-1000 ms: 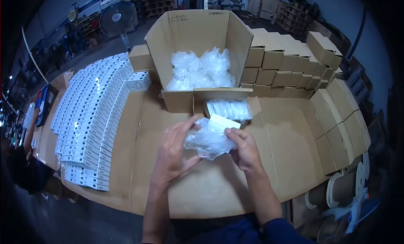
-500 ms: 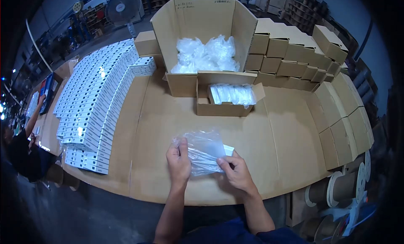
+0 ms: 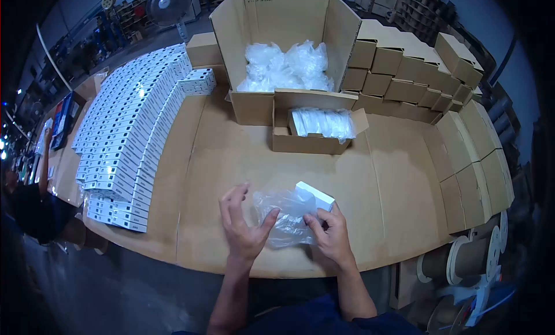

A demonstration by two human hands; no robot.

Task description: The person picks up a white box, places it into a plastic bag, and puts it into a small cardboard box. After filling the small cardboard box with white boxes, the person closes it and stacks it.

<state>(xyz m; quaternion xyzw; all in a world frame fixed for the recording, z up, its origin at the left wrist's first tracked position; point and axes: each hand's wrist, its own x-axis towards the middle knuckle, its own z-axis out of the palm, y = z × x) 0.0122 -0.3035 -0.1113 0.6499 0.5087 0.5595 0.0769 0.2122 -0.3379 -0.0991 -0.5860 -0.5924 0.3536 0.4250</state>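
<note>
My right hand (image 3: 332,234) grips a small white box (image 3: 315,195) together with a clear plastic bag (image 3: 284,225), thumb pressed over the bag's edge. The box sticks out past the fingers at the upper side, and the bag hangs to its left, crinkled. Fingers spread, my left hand (image 3: 244,222) is beside the bag's left edge, its thumb overlapping the plastic in this view. Farther forward stands an open cardboard carton (image 3: 309,145) with a row of plastic-wrapped white boxes (image 3: 324,123) inside.
A large open carton (image 3: 283,17) holds clear plastic bags (image 3: 286,68). Stacked white boxes (image 3: 124,127) cover the table's left side; brown cartons (image 3: 404,66) line the back right and right edge. Cable spools (image 3: 462,257) stand below at right. Another person (image 3: 32,211) is at far left.
My left hand has let go of the bag and opened, shifting slightly left. More of the white box shows above my right hand. The view has tilted slightly down.
</note>
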